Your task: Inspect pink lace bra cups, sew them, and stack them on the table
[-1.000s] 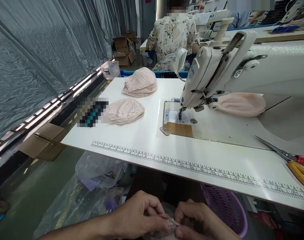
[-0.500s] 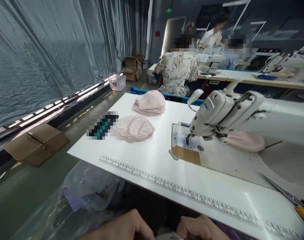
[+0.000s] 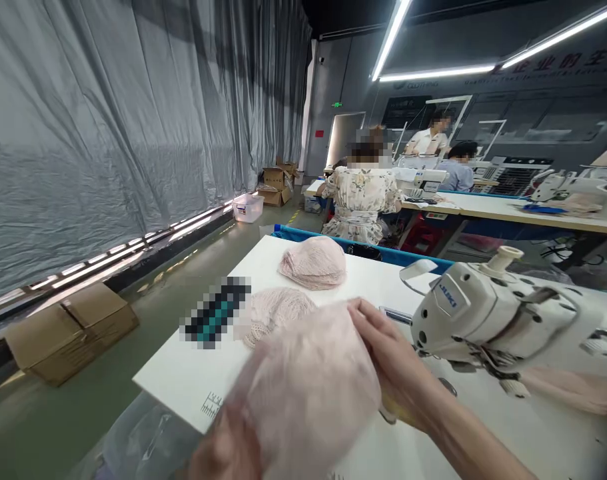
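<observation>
A pale pink fabric piece, smeared by motion, is held up over the front of the white table. My right hand grips its upper right edge, thumb against fingers. At its lower left edge, my left hand is blurred but closed on the cloth. Behind it lies a low stack of pale pink lacy pieces, partly covered by the raised fabric. Farther back sits a second, dome-shaped pink stack. To the right of my right hand stands a white sewing machine.
Left of the stacks is a pixelated dark and green item. Ruler markings show at the table's front edge. A cardboard box stands on the floor at left. A person in a floral top sits ahead.
Both hands have risen from below the table edge, bringing the pink fabric piece up over the table. The view has tilted upward, so the table and machine appear lower.
</observation>
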Motion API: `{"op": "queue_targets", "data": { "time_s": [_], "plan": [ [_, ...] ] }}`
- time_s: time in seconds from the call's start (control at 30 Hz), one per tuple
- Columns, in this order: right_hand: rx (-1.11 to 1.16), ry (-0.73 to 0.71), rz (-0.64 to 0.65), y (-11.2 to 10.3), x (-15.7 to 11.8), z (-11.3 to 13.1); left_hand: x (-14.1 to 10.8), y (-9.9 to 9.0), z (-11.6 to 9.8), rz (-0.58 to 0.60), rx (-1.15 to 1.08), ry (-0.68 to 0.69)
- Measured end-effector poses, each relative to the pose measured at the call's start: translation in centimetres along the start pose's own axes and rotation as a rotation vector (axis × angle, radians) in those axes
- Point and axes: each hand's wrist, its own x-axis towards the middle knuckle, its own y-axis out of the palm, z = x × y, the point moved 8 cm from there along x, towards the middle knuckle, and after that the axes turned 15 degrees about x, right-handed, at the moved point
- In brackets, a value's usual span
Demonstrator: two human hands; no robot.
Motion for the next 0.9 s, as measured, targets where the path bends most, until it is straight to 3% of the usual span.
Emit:
{"op": "queue_targets", "data": {
  "time_s": [0.1,0.17,0.23,0.33,0.43,0.6,0.73,0.8,0.9],
  "plan": [
    [-0.040,-0.187,-0.131,-1.0,6.8,2.7,7.4,-4.3,-3.3,-0.247,-0.010,0.024],
    [-0.104,-0.294,-0.255,-2.7,11.4,4.3,13.3,-7.1,-5.9,-0.393,0.133,0.092],
    [-0.191,-0.365,-0.390,-5.1,15.7,5.5,19.4,-9.2,-7.5,-0.462,0.331,0.135],
    [-0.348,-0.374,-0.545,-8.6,20.8,6.0,26.7,-11.8,-7.3,-0.517,0.499,0.138],
    [-0.502,-0.320,-0.644,-11.3,23.8,5.1,30.8,-13.2,-5.3,-0.540,0.746,0.117],
    [-0.667,-0.273,-0.721,-12.7,24.5,3.2,32.5,-12.9,-1.5,-0.429,1.127,0.019],
    [-0.730,-0.404,-0.766,-11.3,21.6,4.1,30.4,-11.2,-2.7,-0.394,1.305,0.051],
    [-0.765,-0.508,-0.681,-9.5,19.3,4.5,27.9,-9.4,-3.8,-0.344,1.355,0.100],
    [-0.830,-0.594,-0.367,-5.7,15.1,3.6,22.5,-5.8,-4.0,-0.165,1.391,0.153]
  ]
}}
